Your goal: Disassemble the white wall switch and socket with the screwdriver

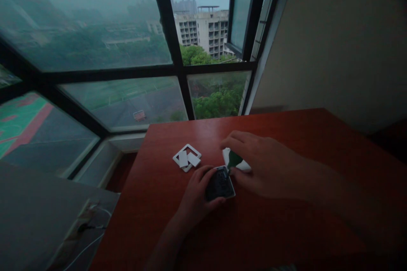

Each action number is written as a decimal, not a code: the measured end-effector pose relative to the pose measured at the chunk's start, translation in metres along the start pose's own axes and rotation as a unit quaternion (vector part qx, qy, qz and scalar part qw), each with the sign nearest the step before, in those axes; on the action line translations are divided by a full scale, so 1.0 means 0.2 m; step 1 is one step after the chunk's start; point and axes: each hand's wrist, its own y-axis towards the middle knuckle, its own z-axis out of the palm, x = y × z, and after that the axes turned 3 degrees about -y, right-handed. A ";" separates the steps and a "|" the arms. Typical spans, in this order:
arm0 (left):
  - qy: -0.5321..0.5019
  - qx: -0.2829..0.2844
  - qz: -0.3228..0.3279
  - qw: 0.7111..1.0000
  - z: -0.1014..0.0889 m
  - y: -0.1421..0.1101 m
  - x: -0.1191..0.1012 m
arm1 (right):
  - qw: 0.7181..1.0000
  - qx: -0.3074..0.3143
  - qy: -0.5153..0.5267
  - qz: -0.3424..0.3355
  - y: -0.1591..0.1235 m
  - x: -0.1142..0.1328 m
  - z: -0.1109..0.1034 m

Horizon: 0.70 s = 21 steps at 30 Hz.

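Note:
My left hand [199, 190] is closed round the side of a dark square wall switch module [219, 185] with a pale rim, which rests on the red-brown table. Between the fingers and thumb of my right hand [254, 165] is a screwdriver with a green handle [234, 159]. Its tip points down at the module's upper right corner. Under and behind the right hand lies a white piece [244, 167], partly covered. To the left are a white square frame [196, 150] and two small white rectangular plates [194, 159] on it.
The red-brown wooden table [270, 233] stands against large dark-framed windows [181, 67], one pane of which is swung out. A plain wall [337, 42] is on the right. White cables [84, 250] run down at the lower left, beside the table edge.

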 end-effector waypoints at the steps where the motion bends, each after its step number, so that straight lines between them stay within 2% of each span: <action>1: 0.001 0.001 -0.001 1.000 0.00 0.00 0.00 | 0.999 -0.010 -0.027 0.022 0.01 0.00 0.01; 4: 0.001 0.006 -0.001 1.000 0.00 0.00 0.00 | 0.997 -0.021 -0.057 0.053 0.02 -0.02 0.04; 9: 0.004 0.001 0.001 1.000 0.00 0.00 -0.01 | 0.998 -0.029 0.052 0.007 0.00 -0.01 0.03; 15: 0.051 0.005 0.004 0.999 -0.03 0.00 -0.05 | 0.998 -0.014 -0.025 0.055 0.00 0.00 0.03; 21: 0.085 0.003 0.022 0.996 -0.03 0.05 -0.13 | 0.998 -0.041 0.039 0.042 -0.01 -0.02 0.05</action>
